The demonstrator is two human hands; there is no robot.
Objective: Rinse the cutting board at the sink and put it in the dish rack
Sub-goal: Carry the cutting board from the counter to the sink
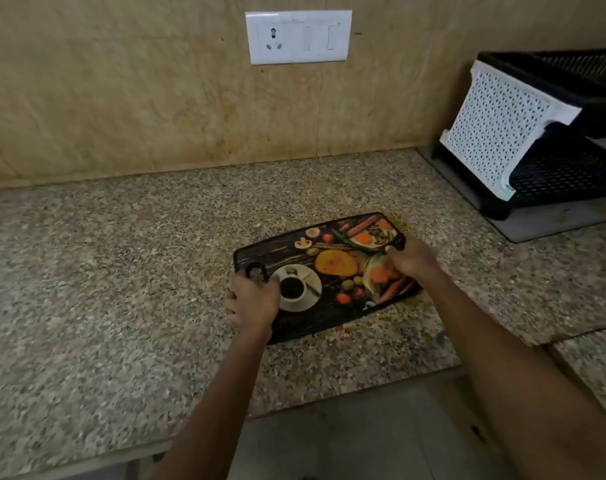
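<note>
Speckled granite fills most of the frame, a broad kitchen surface (121, 271) running back to a tan stone-look wall with a white switch-and-socket plate (298, 36) at upper centre. And right in the middle, just right of centre, we have the cutting board (329, 271), dark, printed with vegetables, mushrooms and a coffee cup, lying flat on the granite at a slight angle.

Both hands are on it. The left hand (253, 301) grips the near-left end beside the handle hole, thumb curled over the top face. The right hand (414, 259) clamps the far-right edge, fingers wrapped over the rim. Whether the board has cleared the granite yet, I can't tell; it looks to be lying on it or barely off.

Over in the upper right sits the dish rack (571, 174), black mesh tiers with a white perforated end panel (495, 126), standing on a grey drain tray (536, 226). That's the destination, well apart from the board.

No sink anywhere in view, no water, no sheen on the board that I can make out. So by my reading this is the very start: the pick-up is in hand, and the carry to the sink, the rinse and the racking are all still to come.
</note>
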